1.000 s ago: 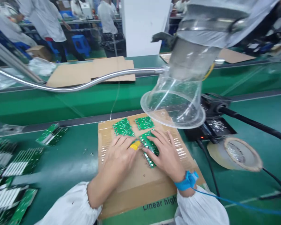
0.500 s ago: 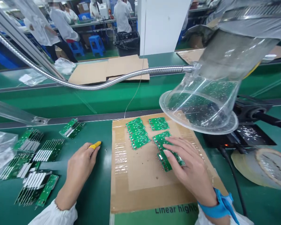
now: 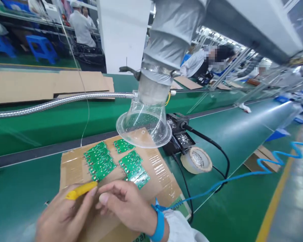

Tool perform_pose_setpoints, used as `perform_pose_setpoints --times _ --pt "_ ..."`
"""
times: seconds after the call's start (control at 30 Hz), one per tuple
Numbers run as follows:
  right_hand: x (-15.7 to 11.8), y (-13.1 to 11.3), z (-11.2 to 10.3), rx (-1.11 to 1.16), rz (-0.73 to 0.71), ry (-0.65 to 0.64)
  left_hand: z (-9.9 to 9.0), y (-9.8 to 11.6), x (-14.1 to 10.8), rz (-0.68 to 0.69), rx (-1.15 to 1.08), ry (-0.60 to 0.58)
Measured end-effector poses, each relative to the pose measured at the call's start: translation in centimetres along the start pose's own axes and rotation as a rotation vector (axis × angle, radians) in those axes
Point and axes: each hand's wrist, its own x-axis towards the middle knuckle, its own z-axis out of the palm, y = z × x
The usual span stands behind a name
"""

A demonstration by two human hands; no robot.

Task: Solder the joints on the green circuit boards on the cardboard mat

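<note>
My left hand (image 3: 63,211) is at the lower left over the cardboard, a yellow finger cot (image 3: 81,191) on its index finger. Thumb and index press together at the tips; whatever is between them is hidden. Close beside those tips is my right hand (image 3: 127,203), its fingers curled in toward the thumb. I cannot make out anything in it. A blue wrist strap (image 3: 158,223) circles the right wrist. Just beyond both hands, green circuit boards lie on the cardboard sheet (image 3: 161,178): a left group (image 3: 99,161), a single board (image 3: 123,146) and a right group (image 3: 133,168).
A clear fume hood (image 3: 143,129) hangs over the cardboard's far edge. Behind it stands a black soldering station (image 3: 178,134), with a tape roll (image 3: 197,160) nearby. A blue coiled cord (image 3: 217,185) runs right from the strap. A metal gooseneck (image 3: 65,101) crosses the left.
The view has swung right. My right hand has left the boards and come across to my left hand, which is now over the cardboard. Both hands are close together.
</note>
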Motion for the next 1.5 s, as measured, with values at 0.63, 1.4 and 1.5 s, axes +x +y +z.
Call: perform_pose_setpoints --times 0.63,1.4,1.5 --pt "0.8 -3.8 -5.2 -0.719 -0.338 -0.027 0.4 1.4 4.5 0.420 -0.044 -0.166" --pt "5.0 -2.2 -9.1 -1.284 -0.581 0.258 7.2 -1.0 10.8 0.630 0.296 -0.231" --pt "5.0 -2.3 -9.1 -1.276 -0.553 0.246 7.2 -1.1 10.7 0.663 0.337 -0.235"
